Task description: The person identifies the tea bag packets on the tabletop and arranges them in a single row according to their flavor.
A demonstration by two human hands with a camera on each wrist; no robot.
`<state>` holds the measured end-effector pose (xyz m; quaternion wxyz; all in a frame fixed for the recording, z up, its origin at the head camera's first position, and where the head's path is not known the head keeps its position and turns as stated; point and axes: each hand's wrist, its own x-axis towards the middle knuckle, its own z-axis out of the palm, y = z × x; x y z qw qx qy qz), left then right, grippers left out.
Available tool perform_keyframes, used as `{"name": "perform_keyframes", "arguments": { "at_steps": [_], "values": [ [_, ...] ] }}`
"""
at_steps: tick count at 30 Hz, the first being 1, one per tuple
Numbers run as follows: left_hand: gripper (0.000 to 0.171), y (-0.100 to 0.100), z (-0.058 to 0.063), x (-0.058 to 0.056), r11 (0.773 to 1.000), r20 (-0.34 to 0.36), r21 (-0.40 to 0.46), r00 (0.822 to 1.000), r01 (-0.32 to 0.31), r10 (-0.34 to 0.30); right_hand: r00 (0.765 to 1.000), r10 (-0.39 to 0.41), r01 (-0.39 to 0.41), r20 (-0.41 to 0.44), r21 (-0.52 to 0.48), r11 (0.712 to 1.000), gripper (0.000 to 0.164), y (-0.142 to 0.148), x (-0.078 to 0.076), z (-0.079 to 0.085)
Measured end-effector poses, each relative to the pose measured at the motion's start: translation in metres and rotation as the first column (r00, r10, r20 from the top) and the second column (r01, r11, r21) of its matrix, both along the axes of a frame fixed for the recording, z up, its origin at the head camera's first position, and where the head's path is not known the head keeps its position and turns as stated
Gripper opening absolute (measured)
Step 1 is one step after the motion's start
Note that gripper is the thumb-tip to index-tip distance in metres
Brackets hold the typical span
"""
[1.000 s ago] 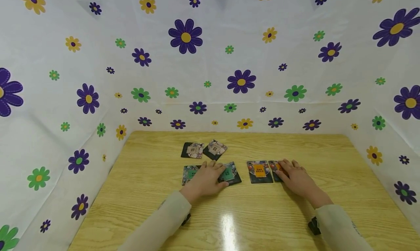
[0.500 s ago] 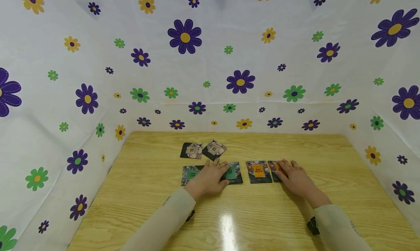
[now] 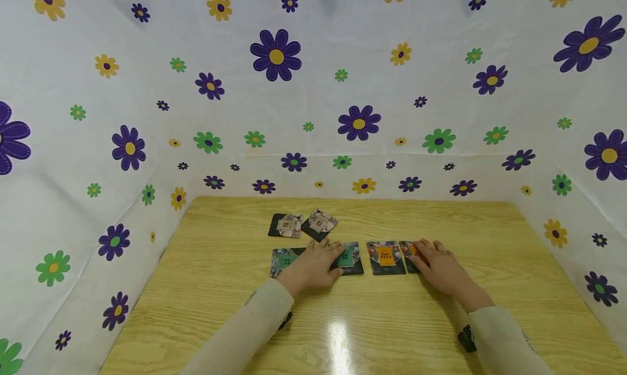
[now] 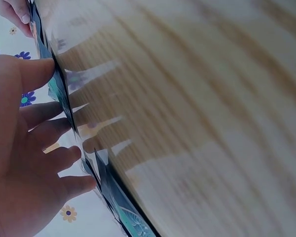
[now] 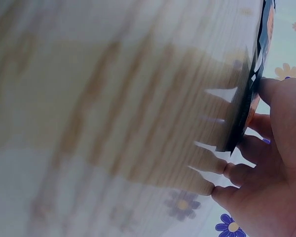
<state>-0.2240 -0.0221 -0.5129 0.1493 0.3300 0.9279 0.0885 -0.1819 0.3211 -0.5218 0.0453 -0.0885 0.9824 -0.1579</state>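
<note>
Two flat dark packets with green labels lie side by side in the head view. My left hand (image 3: 315, 267) rests its spread fingertips and thumb on the right green-labelled packet (image 3: 350, 259), and covers part of the left green-labelled packet (image 3: 281, 262). Farther right is a packet with an orange label (image 3: 386, 258). Beside it, a second orange-labelled packet (image 3: 406, 250) is mostly hidden under my right hand (image 3: 447, 270), whose fingers and thumb touch it. In the left wrist view the green-labelled packet (image 4: 59, 89) lies flat under the thumb and fingertips.
Behind the green-labelled packets lie two packets with beige labels, one nearly straight (image 3: 286, 225) and one turned askew (image 3: 319, 223). The wooden table (image 3: 235, 320) ends at a white flowered cloth (image 3: 313, 92) at the back and sides.
My left hand has shifted slightly right, and the right green-labelled packet has turned straighter, its edge now level with the row. My right hand has stayed in place.
</note>
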Motion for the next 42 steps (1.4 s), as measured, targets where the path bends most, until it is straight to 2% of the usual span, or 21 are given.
{"name": "perform_keyframes", "arguments": {
  "at_steps": [13, 29, 35, 42],
  "values": [
    [0.065, 0.009, -0.001, -0.001, 0.999, -0.032, -0.034, 0.999, 0.005, -0.006, 1.000, 0.000, 0.000, 0.000, -0.015, 1.000, 0.058, -0.001, 0.004, 0.005],
    [0.065, 0.007, 0.000, -0.002, 1.000, -0.022, -0.023, 1.000, 0.003, -0.004, 1.000, 0.006, -0.006, -0.009, -0.008, 1.000, 0.057, -0.003, 0.004, 0.006],
    [0.066, -0.002, 0.003, 0.002, 0.999, -0.015, 0.035, 1.000, -0.015, 0.015, 1.000, 0.003, -0.003, -0.003, -0.015, 1.000, 0.058, -0.003, 0.004, 0.005],
    [0.068, -0.026, -0.001, 0.007, 0.997, -0.075, 0.049, 0.996, -0.053, 0.057, 1.000, 0.007, -0.007, -0.005, -0.003, 1.000, 0.060, -0.002, 0.003, 0.003]
  ]
}}
